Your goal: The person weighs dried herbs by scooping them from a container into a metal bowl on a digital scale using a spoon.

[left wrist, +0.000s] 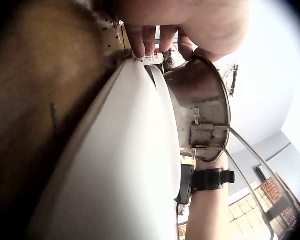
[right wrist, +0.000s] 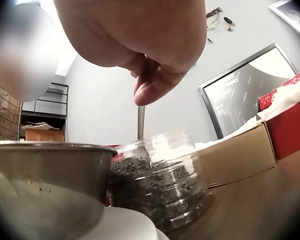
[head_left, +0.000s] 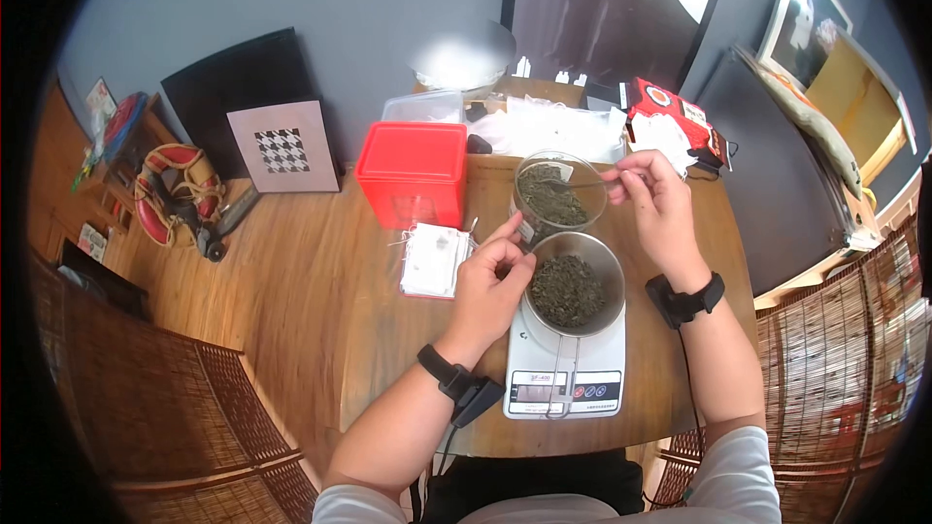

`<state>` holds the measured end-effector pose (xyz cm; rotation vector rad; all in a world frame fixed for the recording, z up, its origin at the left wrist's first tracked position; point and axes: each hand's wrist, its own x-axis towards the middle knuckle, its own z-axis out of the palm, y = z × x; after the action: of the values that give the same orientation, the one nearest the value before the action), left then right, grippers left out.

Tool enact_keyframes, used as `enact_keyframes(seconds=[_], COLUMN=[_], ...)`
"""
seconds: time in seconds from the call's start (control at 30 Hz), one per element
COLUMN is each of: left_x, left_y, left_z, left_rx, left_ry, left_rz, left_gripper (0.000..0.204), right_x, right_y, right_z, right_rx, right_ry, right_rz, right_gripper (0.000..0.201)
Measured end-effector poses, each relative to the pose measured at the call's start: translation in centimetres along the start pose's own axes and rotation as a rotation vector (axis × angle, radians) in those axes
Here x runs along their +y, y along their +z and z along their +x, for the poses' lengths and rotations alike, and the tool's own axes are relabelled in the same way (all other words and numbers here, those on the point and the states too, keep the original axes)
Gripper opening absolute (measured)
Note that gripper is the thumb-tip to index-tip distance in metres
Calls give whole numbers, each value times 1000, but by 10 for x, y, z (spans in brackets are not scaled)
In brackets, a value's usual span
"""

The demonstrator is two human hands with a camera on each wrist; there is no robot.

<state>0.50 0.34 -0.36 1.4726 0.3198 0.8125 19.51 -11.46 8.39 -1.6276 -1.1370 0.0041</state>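
My right hand (head_left: 658, 204) pinches the handle of a metal spoon (right wrist: 141, 122) whose far end dips into a clear plastic jar (right wrist: 177, 187). Dark, dried leaf bits (head_left: 551, 196) lie inside the jar. Right in front of it, a metal pot (head_left: 619, 283) with a wire handle sits on a white kitchen scale (head_left: 516, 369), with similar dried leaves (head_left: 568, 291) in it. My left hand (head_left: 490, 286) has its fingers at the side of the jar near its label (left wrist: 152, 58), and its thumb is at the pot's rim.
Left of the jar stand a red lidded box (head_left: 413, 175) and a stack of white packets (head_left: 432, 260). Behind are a clear plastic bin (head_left: 424, 109), a cardboard box (right wrist: 235, 155) with white material, and a red package (head_left: 670, 116). A dark padded seat (head_left: 777, 175) borders the table's right side.
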Motion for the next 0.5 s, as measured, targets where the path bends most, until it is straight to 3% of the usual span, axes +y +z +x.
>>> enact_keyframes(seconds=[0.27, 0.37, 0.5], left_x=[0, 1, 4], left_y=[1, 0, 0], left_z=[0, -1, -1], left_rx=[5, -28, -29], left_ry=[15, -34, -47], left_rz=[8, -17, -15], left_gripper=[18, 14, 14], right_x=[4, 9, 22], right_y=[-13, -2, 11], right_z=[3, 3, -1], right_rx=[32, 104, 150], right_ry=[183, 379, 432], right_rz=[-79, 54, 227], right_gripper=[15, 18, 17])
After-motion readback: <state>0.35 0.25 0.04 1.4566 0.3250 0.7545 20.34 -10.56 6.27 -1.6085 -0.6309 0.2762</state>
